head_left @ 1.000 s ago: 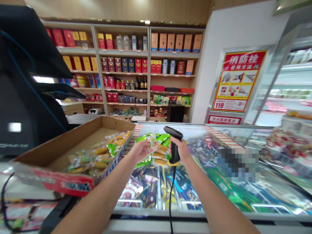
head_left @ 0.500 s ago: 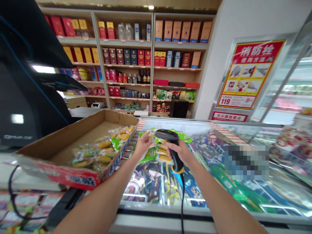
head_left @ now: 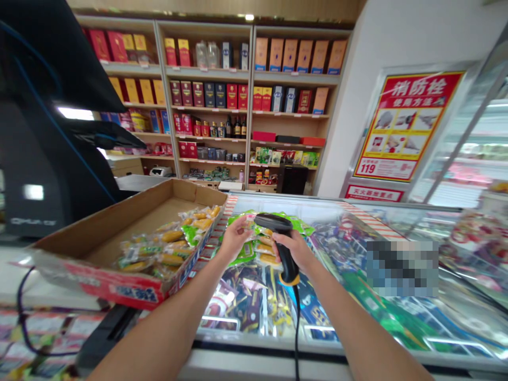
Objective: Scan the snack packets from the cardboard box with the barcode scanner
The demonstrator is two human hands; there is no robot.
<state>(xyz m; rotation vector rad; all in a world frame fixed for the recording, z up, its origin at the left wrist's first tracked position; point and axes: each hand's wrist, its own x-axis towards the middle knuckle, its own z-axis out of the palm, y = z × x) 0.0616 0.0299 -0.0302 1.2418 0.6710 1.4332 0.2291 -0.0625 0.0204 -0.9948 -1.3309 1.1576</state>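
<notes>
snack packets (head_left: pixel 170 248) lie in the cardboard box (head_left: pixel 119 233), left of the freezer lid (head_left: pixel 357 296), shelves (head_left: pixel 246 111) behind.

From my feed, a red and yellow poster (head_left: pixel 408 124) on the white wall (head_left: pixel 349 116) reads 消防栓, then 使用方法, with the number 119 at its lower left. Just below, a small red sign (head_left: pixel 373 193) reads 灭火器放置点. The black terminal (head_left: pixel 39 159) at left bears pale lettering beginning QHUA. Print on the red front strip (head_left: pixel 130 293) of the brown cardboard tray (head_left: pixel 95 227) and on the green and yellow snack packets (head_left: pixel 240 254) is too blurred to read.
</notes>
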